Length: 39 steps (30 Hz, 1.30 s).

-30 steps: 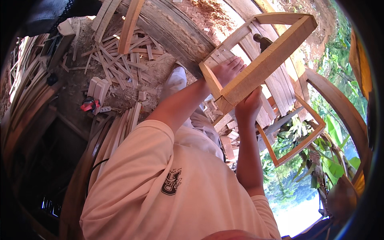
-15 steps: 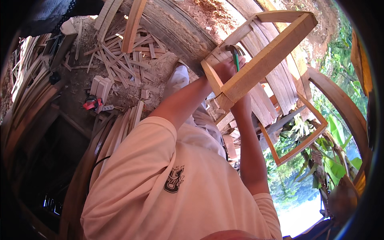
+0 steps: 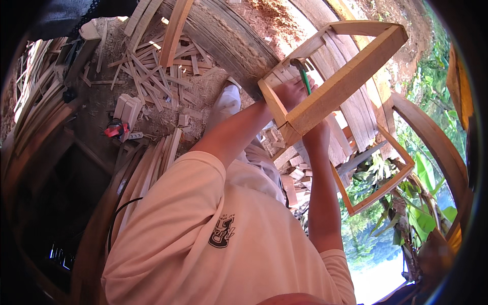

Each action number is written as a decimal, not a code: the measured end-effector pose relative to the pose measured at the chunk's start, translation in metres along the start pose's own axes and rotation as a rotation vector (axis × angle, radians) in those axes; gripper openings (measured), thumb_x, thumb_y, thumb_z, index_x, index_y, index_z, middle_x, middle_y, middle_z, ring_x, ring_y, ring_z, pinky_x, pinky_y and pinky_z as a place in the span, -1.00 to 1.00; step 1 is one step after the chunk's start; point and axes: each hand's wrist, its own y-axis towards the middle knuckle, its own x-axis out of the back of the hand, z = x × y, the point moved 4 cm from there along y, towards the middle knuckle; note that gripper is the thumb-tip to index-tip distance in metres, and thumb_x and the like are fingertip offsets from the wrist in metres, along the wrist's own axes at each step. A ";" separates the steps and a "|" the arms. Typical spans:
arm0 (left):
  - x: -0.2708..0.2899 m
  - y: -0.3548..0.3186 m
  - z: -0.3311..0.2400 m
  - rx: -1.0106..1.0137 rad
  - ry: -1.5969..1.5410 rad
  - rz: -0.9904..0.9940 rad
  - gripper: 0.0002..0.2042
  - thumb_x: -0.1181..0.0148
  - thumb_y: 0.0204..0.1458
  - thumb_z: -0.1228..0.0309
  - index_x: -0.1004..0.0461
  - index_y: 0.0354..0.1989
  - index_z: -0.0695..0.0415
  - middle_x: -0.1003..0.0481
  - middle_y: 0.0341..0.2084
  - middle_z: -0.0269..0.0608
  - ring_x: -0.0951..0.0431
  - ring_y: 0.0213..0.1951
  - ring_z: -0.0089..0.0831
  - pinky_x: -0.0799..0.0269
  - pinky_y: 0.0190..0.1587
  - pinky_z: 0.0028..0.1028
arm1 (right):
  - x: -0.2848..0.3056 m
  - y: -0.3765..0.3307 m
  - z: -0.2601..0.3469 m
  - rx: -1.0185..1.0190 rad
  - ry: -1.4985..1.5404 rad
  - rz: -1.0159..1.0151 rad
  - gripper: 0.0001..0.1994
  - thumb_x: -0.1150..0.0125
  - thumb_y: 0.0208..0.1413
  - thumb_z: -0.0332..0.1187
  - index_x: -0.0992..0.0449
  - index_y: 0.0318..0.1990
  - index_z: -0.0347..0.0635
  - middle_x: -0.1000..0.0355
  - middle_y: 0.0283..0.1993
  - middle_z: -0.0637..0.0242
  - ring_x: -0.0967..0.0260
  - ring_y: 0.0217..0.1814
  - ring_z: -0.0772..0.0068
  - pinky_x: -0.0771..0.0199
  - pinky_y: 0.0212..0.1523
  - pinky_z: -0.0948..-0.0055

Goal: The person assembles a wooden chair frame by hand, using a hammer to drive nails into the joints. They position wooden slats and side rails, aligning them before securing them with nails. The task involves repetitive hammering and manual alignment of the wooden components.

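A wooden frame [image 3: 351, 76] of squared bars stands tilted in front of me, its thick front bar crossing over my hands. My left hand [image 3: 291, 93] is inside the frame near its left corner, fingers curled; what they hold is hidden. Beside it shows a hammer [image 3: 305, 79] with a green handle and a dark head, the head up by the frame's slats. The handle runs down behind the front bar toward my right hand [image 3: 317, 133]. Closed around the lower handle, that hand is partly covered by the bar.
A heavy timber beam [image 3: 223, 38] lies beyond my left arm. Scrap sticks [image 3: 157, 76] litter the ground at left, near a red-and-black tool [image 3: 117, 129]. Long boards [image 3: 147, 178] lean at my left side. Another wooden frame [image 3: 378, 195] stands at right, beside a curved timber [image 3: 437, 134] and plants.
The view has shifted slightly, so the frame sits a little lower and farther right. My right hand and the hammer have moved slightly right; my left hand stays inside the frame corner.
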 end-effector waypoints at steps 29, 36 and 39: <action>0.029 0.015 -0.003 -0.055 0.014 0.129 -0.45 0.02 0.17 0.22 -0.37 0.26 0.36 -0.42 0.19 0.15 -0.34 0.31 0.00 -0.21 0.44 -0.17 | -0.032 -0.019 -0.003 -0.161 -0.069 -0.005 -0.79 0.04 0.40 -0.26 -0.34 -0.01 -0.21 -0.56 -0.32 -0.15 -0.54 -0.24 -0.34 -0.49 -0.30 -0.19; -0.006 0.004 -0.017 -0.080 0.339 0.295 -0.28 -0.14 0.14 0.09 -0.22 0.36 0.35 -0.27 0.35 0.11 -0.22 0.41 -0.01 -0.14 0.48 -0.14 | 0.039 -0.044 0.028 -0.232 0.053 -0.263 -0.81 0.00 0.41 -0.29 -0.35 -0.15 -0.25 -0.47 -0.43 -0.13 -0.47 -0.36 -0.31 -0.37 -0.38 -0.13; 0.001 0.000 -0.030 0.043 0.031 0.228 -0.17 -0.28 0.08 0.05 -0.13 0.44 0.28 -0.21 0.38 0.07 -0.19 0.43 -0.04 -0.17 0.45 -0.15 | 0.059 -0.092 0.034 -0.307 0.128 -0.433 -0.79 -0.03 0.42 -0.30 -0.35 -0.24 -0.25 -0.39 -0.53 -0.06 -0.41 -0.46 -0.24 -0.29 -0.46 -0.01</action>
